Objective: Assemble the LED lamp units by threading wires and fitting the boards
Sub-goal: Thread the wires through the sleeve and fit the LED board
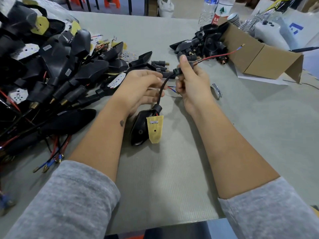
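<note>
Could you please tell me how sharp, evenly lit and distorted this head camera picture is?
Head view: wide-angle bending curves the table edge and stretches the grey sleeves; soft overhead light throws faint shadows beside the forearms; the lamp unit and right hand are sharp; the pile of black housings smears at the left edge; the bottles look soft.

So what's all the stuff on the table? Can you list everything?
lamp unit: one, black shell, middle, hanging by its stem
board: one, yellow, at that shell
red wire: one, sticking out past the right hand
finished lamps: big pile, too many to count, black, left
loose stems: heap, black, far right, by the box
cardboard box: one, brown, right
water bottles: two, clear, far right
table: one, grey
left hand: touches the black stem
right hand: grips the stem's threaded end
</note>
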